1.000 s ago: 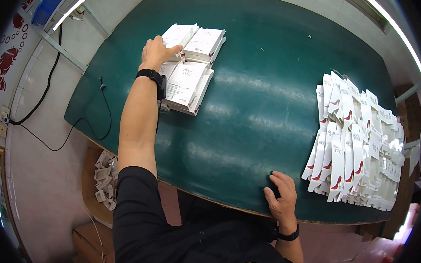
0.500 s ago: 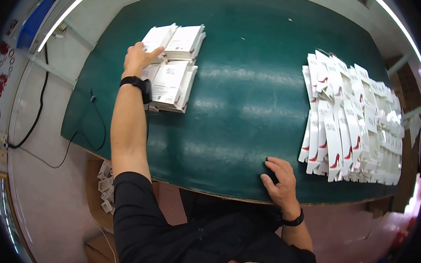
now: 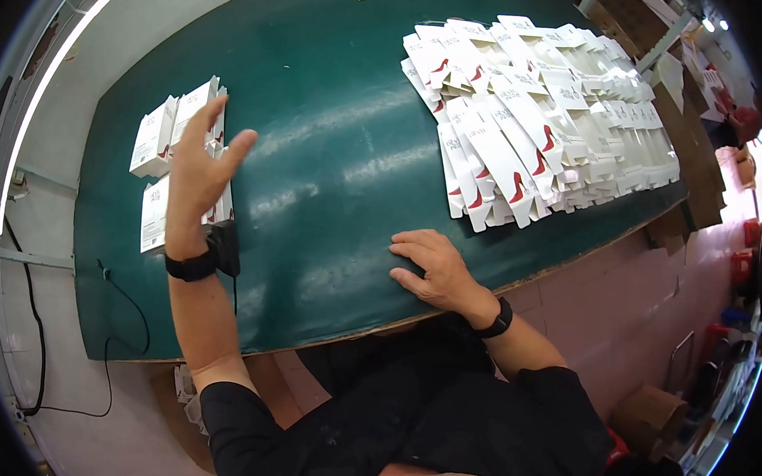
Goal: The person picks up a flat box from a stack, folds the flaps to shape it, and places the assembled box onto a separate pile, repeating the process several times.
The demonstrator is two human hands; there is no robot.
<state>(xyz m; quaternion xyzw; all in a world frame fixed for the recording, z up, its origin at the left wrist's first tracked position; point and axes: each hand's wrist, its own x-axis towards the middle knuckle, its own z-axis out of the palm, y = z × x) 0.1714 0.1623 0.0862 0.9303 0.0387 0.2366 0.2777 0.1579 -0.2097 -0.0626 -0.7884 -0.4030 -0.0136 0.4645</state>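
Observation:
Above the stacks of white boxes (image 3: 153,135) at the left of the green table, my left hand (image 3: 198,170) is open, thumb and fingers apart, with nothing in it. It hides part of the stacks. My right hand (image 3: 438,272) rests on the table by its near edge, fingers apart and slightly bent, holding nothing. Beyond it to the right lies a broad pile of flat white cartons (image 3: 527,133) printed with red high-heeled shoes. Some have clear windows, and they overlap in rows.
The green table (image 3: 315,182) has a curved near edge in front of me. A thin black cable (image 3: 145,320) hangs off its left side. Below that stands a brown carton (image 3: 169,417) with small white pieces. Brown cardboard (image 3: 694,183) stands past the right end.
My view has swung to the right. My left hand has come off the top of the white boxes and opened above them. The right hand stays near the table's front edge.

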